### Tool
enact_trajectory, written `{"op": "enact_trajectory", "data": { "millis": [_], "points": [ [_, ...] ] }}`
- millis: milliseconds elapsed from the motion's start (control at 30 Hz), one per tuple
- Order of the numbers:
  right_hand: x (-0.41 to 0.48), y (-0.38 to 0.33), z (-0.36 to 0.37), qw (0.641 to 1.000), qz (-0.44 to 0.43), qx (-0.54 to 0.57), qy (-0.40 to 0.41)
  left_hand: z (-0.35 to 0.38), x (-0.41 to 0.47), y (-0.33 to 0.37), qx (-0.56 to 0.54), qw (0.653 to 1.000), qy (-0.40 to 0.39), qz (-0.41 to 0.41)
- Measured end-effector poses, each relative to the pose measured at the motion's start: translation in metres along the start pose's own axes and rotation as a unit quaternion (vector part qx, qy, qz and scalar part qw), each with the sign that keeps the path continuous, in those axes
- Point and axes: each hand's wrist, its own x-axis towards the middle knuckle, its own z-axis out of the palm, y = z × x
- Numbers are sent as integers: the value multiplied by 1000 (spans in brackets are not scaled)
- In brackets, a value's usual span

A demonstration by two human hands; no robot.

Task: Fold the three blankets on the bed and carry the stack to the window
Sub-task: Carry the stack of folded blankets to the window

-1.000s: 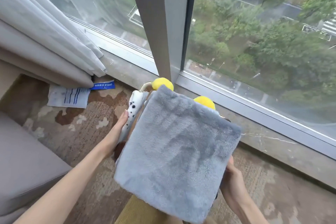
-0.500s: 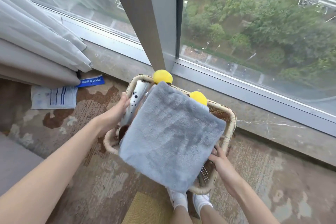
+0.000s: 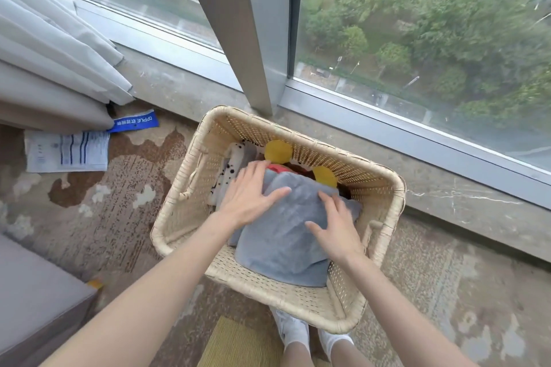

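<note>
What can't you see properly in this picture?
Head view, all of these:
1. Folded layers under the grey blanket: covered by it, the left hand and the right hand; three can't be counted.
2. Bottom of the basket: hidden by the grey blanket.
3. Print on the paper: too small.

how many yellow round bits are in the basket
2. One yellow disc by the far wall of the basket, just past the left hand; the other right of it, beyond the grey blanket. More may be hidden underneath.
</note>
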Motion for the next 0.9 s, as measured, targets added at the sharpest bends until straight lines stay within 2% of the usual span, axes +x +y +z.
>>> {"op": "enact_trajectory", "data": {
  "millis": [67,167,333,400,500,567,633,700,733,800,867,900],
  "points": [
    [16,1,12,998,-34,-51,-13,26,8,2,38,999,11,-2],
    [40,4,18,989,-73,-119,40,53,22,-1,85,994,60,-12],
    [64,-7,8,983,-133,-62,114,58,35,-24,56,994,95,15],
    [65,-11,8,970,-169,-65,165,54,38,-38,63,989,128,34],
    [60,-7,13,936,-208,-135,252,54,45,-52,85,983,161,32],
    [57,3,22,938,-206,-186,208,61,55,-52,80,984,161,-9],
    [55,13,32,958,-174,-214,77,63,67,-46,24,987,139,-73],
    [57,20,40,959,-174,-223,13,57,72,-38,-24,984,141,-105],
    [59,20,43,955,-183,-232,15,53,69,-34,34,981,172,-79],
    [64,15,48,949,-189,-252,28,50,56,-31,174,952,246,46],
    [70,13,55,948,-182,-257,38,53,45,-40,225,931,229,172],
    [72,14,59,949,-178,-256,41,56,43,-48,241,930,196,197]
  ]
}}
